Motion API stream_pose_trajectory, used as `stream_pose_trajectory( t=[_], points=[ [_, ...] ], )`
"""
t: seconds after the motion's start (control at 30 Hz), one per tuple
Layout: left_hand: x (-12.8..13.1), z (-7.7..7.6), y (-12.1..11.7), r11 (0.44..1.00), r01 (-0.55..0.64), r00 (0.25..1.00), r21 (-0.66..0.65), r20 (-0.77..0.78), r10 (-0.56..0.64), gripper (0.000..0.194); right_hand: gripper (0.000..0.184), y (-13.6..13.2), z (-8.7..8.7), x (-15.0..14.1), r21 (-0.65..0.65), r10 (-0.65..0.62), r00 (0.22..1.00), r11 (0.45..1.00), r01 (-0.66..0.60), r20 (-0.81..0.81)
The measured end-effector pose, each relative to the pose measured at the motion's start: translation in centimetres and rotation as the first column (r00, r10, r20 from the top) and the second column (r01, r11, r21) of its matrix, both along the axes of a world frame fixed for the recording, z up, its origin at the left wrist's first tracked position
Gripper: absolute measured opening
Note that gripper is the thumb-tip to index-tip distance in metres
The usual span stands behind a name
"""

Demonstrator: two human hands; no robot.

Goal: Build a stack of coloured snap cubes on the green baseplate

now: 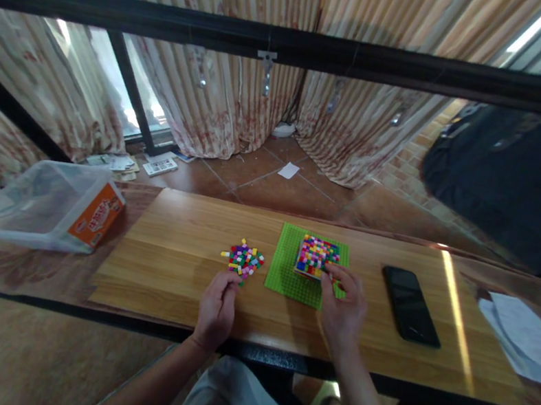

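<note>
A block built of small multicoloured toy bricks (313, 252) stands on a green studded baseplate (280, 274). My right hand (343, 309) reaches over the plate's right side, its thumb and fingers pinched at the block's front right corner. Whatever is between those fingertips is too small or hidden to make out. To the left of the plate lies a pile of loose bricks (244, 259) in mixed colours. My left hand (218, 306) rests at the pile's near edge, fingers curled together, with a small green brick (241, 284) at the fingertips.
Both hands work over a wooden board (178, 249) on the table. A black phone (411, 305) lies to the right, beyond it some white papers (530, 335). A clear plastic box (47, 205) with an orange label stands left. A black bar (297, 48) crosses behind the table.
</note>
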State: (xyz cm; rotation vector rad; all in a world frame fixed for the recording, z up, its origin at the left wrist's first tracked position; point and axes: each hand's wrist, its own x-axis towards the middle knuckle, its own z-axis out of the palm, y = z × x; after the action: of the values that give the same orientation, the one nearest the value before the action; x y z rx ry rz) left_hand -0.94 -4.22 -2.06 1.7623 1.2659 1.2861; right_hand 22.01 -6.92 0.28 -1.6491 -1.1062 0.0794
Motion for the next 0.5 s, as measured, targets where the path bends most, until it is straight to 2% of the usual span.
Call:
stream_pose_trajectory(
  t=[0.1,0.17,0.23,0.33,0.5],
  points=[
    [0.0,0.2,-0.1,0.999,-0.050,0.997,-0.021,0.061,0.051,0.017,0.016,-0.4,0.4,-3.8,-0.096,0.281,0.957,0.957,-0.274,0.069],
    [0.0,0.3,-0.1,0.996,-0.089,0.992,-0.024,0.085,0.091,0.017,0.015,-0.4,0.1,-6.3,-0.204,0.409,0.907,0.901,-0.383,0.102],
    [0.0,0.4,-0.1,0.993,-0.120,0.988,-0.018,0.099,0.121,0.017,0.012,-0.1,-0.5,-8.4,-0.325,0.443,0.885,0.866,-0.379,0.147],
    [0.0,0.4,0.0,0.992,-0.124,0.986,-0.014,0.106,0.125,0.017,0.013,0.6,-1.1,-10.5,-0.458,0.426,0.878,0.839,-0.293,0.219],
    [0.1,0.3,0.1,0.993,-0.117,0.989,-0.029,0.093,0.119,0.016,0.014,1.8,-1.0,-11.9,-0.544,0.414,0.857,0.815,-0.199,0.306]
  ],
)
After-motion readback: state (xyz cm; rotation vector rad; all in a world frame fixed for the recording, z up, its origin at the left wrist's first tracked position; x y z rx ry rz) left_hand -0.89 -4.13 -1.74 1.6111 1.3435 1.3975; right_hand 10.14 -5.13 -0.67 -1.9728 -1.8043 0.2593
